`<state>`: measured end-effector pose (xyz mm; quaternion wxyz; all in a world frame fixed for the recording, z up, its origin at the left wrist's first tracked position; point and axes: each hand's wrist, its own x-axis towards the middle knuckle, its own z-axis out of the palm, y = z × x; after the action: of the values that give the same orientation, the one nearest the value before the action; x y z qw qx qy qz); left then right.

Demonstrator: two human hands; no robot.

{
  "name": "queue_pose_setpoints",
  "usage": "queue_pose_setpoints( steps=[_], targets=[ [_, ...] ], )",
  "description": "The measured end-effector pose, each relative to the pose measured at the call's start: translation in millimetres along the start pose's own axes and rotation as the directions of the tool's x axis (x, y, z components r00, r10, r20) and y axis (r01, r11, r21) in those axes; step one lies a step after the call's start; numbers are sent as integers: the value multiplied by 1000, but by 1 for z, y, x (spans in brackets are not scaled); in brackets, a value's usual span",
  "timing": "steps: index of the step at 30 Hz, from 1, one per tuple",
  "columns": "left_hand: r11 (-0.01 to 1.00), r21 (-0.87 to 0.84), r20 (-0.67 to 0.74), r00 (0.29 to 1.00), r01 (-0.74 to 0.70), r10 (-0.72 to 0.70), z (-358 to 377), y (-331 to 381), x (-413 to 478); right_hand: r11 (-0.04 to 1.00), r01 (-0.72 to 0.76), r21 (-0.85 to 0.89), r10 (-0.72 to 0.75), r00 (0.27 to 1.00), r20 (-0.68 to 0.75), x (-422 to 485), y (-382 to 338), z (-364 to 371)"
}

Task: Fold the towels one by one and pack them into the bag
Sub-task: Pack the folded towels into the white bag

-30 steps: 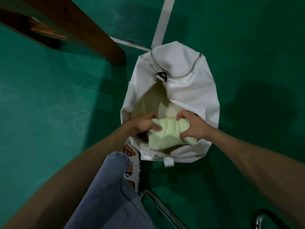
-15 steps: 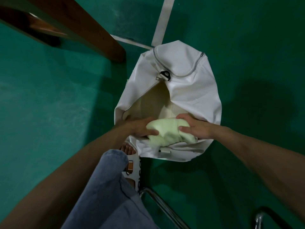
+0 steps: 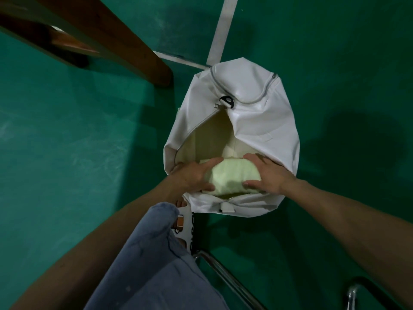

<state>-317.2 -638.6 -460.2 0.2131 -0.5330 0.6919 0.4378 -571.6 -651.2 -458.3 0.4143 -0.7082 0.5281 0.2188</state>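
gripping the towel in the bag, fingers of left hand and right hand (underside hidden)

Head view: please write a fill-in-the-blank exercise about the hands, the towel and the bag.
The left hand and right hand hold a folded pale ____ towel. The towel is at the mouth of a soft ____ fabric bag. The bag's main opening is ____.
Missing words: green; white; open.

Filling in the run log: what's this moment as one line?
step: pack | left hand: grips towel | right hand: grips towel | towel: folded, in mouth of open bag | bag: on floor
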Motion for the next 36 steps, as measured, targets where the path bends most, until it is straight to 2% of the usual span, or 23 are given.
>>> queue_pose_setpoints(
  steps=[4,8,10,13,16,22,25,29,33,36],
  targets=[
    [997,52,-20,998,58,-57,-2,6,-10,998,-58,5,58,998,12,-2,-2,0],
    [996,-15,-76,993,-89,88,-7,20,0,999,-36,11,35,995,89,-8,-2,-4],
    [986,-58,-59,987,-155,151,-4,28,11,988,-44,149,30,995,92,-8,-2,-11],
    [979,19,11,979,-204,204,-2,26,21,950,-71,305,37,993,116,-4,0,-17],
    [955,90,61,959,-283,278,-10,20,20,965,-55,256,18,989,147,0,1,-18],
    [963,-64,214,939,-260,268,-6,19,27,998,50,29,-55,972,228,8,-5,-17],
    [961,-99,213,938,-257,272,0,19,26,996,87,-3,-83,958,273,5,-3,-9],
    [951,14,187,935,-310,302,10,28,20,995,100,17,-101,968,230,2,2,0],
    [911,185,203,921,-370,332,10,34,20,996,79,38,-82,993,90,-5,1,14],
    [899,213,200,918,-383,343,13,33,22,997,72,22,-73,997,35,-8,1,21]
  ],
)
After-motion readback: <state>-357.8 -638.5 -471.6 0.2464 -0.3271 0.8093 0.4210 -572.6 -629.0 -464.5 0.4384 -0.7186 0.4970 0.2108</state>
